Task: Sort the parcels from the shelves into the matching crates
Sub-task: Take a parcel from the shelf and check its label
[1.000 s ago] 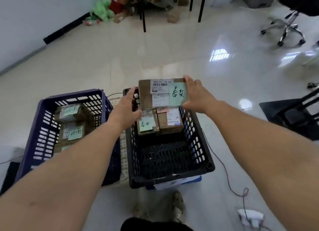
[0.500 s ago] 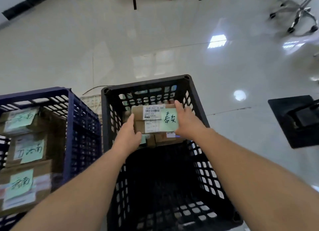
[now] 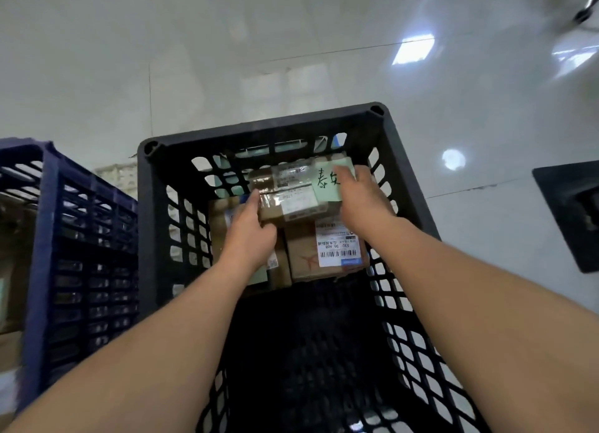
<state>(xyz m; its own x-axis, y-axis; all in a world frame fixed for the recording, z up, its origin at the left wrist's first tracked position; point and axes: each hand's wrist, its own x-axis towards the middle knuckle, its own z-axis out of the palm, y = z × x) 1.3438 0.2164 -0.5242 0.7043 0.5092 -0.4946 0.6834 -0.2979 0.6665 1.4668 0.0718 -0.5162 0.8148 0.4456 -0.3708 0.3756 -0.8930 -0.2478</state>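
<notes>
A black lattice plastic crate (image 3: pixel 382 134) holds brown cardboard parcels (image 3: pixel 301 248); the top parcel's pale green note (image 3: pixel 327 180) bears dark handwriting. Left of it, a dark blue lattice crate (image 3: pixel 45 212).

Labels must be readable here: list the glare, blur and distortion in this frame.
Head view: window reflections glare off the glossy floor; head view: the chair base at top right is motion-smeared; head view: wide-angle bending splays the walls of the black crate, its bottom in deep shadow; head view: tape sheen washes out the printed label on the held parcel, though its green note is legible.
</notes>
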